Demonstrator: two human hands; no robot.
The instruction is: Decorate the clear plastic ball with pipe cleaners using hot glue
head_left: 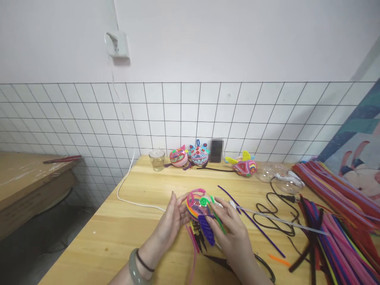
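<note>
A clear plastic ball (196, 211) decorated with coils of coloured pipe cleaner is between my hands, just above the table. My left hand (173, 217) cups its left side, fingers curved against it. On the other side, my right hand (233, 227) has its fingers and thumb closed round a green pipe cleaner (219, 219), pressing at the ball's right edge. A purple coiled pipe-cleaner piece (207, 231) sticks out below the ball. Under it lie small dark-tipped pliers (197, 237) and a pink pipe cleaner (194, 257). Black-handled scissors (218, 261) lie partly hidden beneath my right forearm.
Several finished decorated balls (198, 156) stand along the wall beside a glass cup (157, 160). At right are clear plastic shells (265, 173), a glue gun (286, 182) with black cable (267, 223), and bundles of pipe cleaners (335, 237). A purple pipe cleaner (261, 229) lies nearby.
</note>
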